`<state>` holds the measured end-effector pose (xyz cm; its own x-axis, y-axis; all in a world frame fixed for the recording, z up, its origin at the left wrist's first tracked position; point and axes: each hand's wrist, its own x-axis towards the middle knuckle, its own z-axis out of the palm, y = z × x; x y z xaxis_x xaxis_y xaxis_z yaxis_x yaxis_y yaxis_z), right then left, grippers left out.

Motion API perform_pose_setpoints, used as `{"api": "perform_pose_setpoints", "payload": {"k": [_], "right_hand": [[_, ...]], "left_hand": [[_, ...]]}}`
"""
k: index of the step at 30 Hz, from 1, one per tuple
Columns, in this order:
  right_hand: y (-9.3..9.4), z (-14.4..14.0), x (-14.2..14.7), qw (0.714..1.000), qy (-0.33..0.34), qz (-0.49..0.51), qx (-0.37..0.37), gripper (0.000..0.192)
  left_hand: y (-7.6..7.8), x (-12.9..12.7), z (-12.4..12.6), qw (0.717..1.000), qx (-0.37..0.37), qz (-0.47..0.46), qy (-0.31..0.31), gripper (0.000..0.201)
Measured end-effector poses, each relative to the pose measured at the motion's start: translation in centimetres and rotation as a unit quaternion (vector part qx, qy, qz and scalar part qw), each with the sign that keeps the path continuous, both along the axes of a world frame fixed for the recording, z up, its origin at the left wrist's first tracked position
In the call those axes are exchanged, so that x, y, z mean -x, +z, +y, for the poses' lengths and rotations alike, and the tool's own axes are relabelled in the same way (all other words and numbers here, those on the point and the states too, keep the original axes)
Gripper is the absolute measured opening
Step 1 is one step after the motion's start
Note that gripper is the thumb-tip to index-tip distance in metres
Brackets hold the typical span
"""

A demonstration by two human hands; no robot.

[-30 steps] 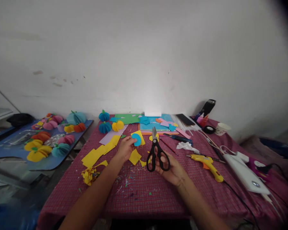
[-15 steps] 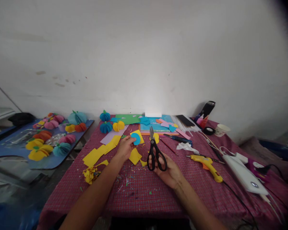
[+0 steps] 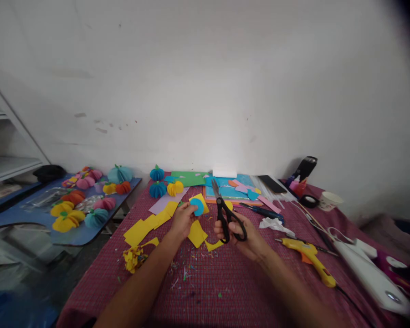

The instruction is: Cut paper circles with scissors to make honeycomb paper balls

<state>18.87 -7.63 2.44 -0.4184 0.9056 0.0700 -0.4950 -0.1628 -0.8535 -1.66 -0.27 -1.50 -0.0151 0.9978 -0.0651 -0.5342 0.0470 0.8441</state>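
Observation:
A blue paper circle and a yellow paper piece are close together at my left hand (image 3: 184, 219). Its fingers pinch the blue paper circle (image 3: 198, 207), while the yellow paper (image 3: 204, 199) shows right behind it. My right hand (image 3: 241, 234) holds black-handled scissors (image 3: 222, 205) by the loops, blades pointing up and slightly left. Below the hands lie yellow paper squares (image 3: 197, 234) and a curved yellow offcut (image 3: 214, 246). A yellow paper circle (image 3: 228, 205) is partly hidden behind the scissors.
A yellow glue gun (image 3: 309, 255) lies at right, near a white power bank (image 3: 372, 273). Crumpled yellow paper (image 3: 134, 258) sits at left. Blue paper pumpkins (image 3: 157, 189) stand at the back; more cover a blue side table (image 3: 130, 198). A paper cup (image 3: 329, 200) stands back right.
The view has shifted, so the table sits slightly lower and further right. The scissors have tilted leftward in my right hand; the blue circle stays in my left.

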Motion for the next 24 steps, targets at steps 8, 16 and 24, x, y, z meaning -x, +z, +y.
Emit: {"api": "perform_pose_setpoints", "payload": {"k": [8, 16, 24], "right_hand": [[-3.7, 1.3, -0.3, 0.998, 0.012, -0.057, -0.018, 0.040], [-3.7, 0.7, -0.4, 0.997, 0.036, -0.061, 0.015, 0.029], [-4.1, 0.4, 0.1, 0.996, 0.047, -0.064, 0.029, 0.020]], "left_hand": [[-0.1, 0.4, 0.4, 0.998, 0.004, -0.035, 0.053, 0.028], [-0.4, 0.5, 0.6, 0.995, -0.001, -0.086, 0.056, 0.026], [-0.5, 0.3, 0.0, 0.996, -0.007, -0.089, 0.028, 0.019]]}}
